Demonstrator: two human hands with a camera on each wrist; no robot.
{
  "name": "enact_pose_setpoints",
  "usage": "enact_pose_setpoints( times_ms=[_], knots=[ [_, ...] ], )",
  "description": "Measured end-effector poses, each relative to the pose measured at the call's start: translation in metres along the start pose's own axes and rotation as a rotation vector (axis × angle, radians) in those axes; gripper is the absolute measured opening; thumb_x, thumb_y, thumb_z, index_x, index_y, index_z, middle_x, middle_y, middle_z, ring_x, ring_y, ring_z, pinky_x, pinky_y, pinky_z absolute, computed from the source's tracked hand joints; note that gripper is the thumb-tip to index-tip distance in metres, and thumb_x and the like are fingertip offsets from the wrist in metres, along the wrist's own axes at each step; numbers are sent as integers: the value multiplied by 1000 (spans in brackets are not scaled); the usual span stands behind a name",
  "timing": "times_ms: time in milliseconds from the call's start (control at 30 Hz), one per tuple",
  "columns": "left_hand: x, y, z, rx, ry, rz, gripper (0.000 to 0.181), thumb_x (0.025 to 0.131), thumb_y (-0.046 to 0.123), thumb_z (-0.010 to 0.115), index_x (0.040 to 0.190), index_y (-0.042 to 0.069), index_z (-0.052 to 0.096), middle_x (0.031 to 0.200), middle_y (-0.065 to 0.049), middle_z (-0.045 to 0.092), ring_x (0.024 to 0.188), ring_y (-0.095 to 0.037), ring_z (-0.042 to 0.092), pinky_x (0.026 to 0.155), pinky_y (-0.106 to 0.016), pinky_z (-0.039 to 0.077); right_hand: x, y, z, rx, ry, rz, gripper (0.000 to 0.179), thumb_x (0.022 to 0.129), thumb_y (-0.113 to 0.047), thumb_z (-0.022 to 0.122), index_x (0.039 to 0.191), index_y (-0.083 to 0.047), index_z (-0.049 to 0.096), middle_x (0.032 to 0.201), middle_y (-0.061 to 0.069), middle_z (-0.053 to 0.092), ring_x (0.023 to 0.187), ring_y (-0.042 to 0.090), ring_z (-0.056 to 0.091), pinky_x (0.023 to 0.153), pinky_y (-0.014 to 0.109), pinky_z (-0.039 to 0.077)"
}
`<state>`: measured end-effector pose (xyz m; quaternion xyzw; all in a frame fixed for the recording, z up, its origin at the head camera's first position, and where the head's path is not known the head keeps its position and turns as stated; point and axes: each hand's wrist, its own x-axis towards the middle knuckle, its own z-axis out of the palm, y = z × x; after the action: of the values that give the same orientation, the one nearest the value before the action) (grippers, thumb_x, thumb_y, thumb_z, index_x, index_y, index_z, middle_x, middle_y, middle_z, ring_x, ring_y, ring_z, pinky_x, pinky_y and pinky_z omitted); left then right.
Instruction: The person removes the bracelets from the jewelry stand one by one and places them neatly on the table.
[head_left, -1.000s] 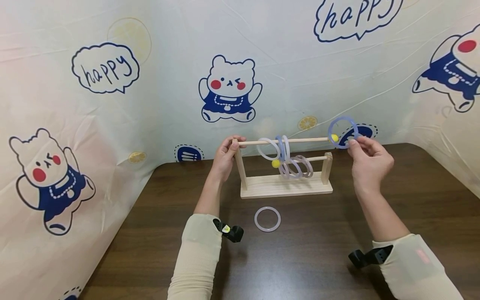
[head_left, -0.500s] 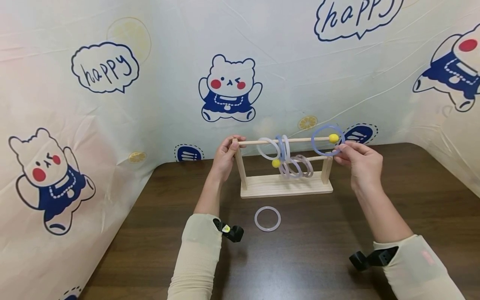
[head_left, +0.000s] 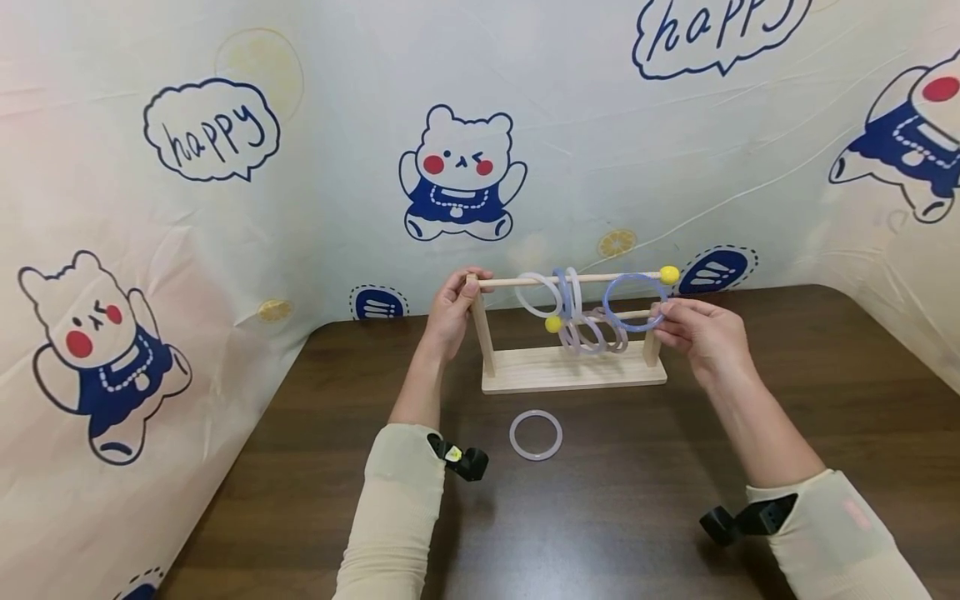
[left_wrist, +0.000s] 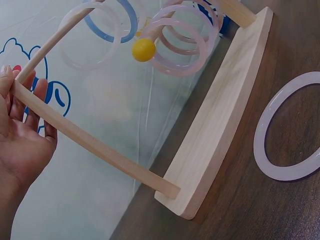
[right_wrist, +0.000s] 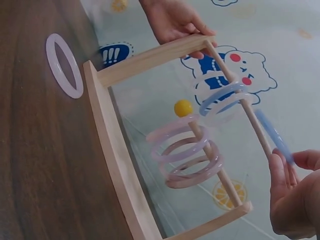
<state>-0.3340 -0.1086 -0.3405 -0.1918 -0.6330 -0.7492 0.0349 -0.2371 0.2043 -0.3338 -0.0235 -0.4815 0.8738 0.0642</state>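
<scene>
The person's right hand (head_left: 705,337) pinched a blue ring (right_wrist: 273,133) just inside the yellow ball (head_left: 670,275); I couldn't tell whether it encircled the upper rod (head_left: 600,278). Well to its left, the left hand (head_left: 448,315) gripped the wooden stand (head_left: 573,377) by its post. A pale lilac ring (left_wrist: 261,135) lay on the counter (head_left: 600,517) between both arms.

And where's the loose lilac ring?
In the head view, the loose ring lies on the table, just in front of the wooden rack, nearer the left hand.
</scene>
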Motion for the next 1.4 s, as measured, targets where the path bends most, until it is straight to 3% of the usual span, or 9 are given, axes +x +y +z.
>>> enact_pose_setpoints(
  times_ms=[300,1400],
  knots=[
    [0,0,1,0,5,-7,13,97,19,46,103,19,58,102,7,62,97,-15,54,87,-31,32,0,9,-1,-96,-60,108,21,86,5,59,73,-6,70,71,7,68,61,12,66,59,24,51],
    [0,1,1,-27,-7,7,14,97,16,45,101,20,58,100,8,63,95,-13,55,85,-30,32,-5,24,0,-350,-233,176,16,87,6,57,79,-4,68,74,8,68,64,12,65,61,25,52]
  ],
)
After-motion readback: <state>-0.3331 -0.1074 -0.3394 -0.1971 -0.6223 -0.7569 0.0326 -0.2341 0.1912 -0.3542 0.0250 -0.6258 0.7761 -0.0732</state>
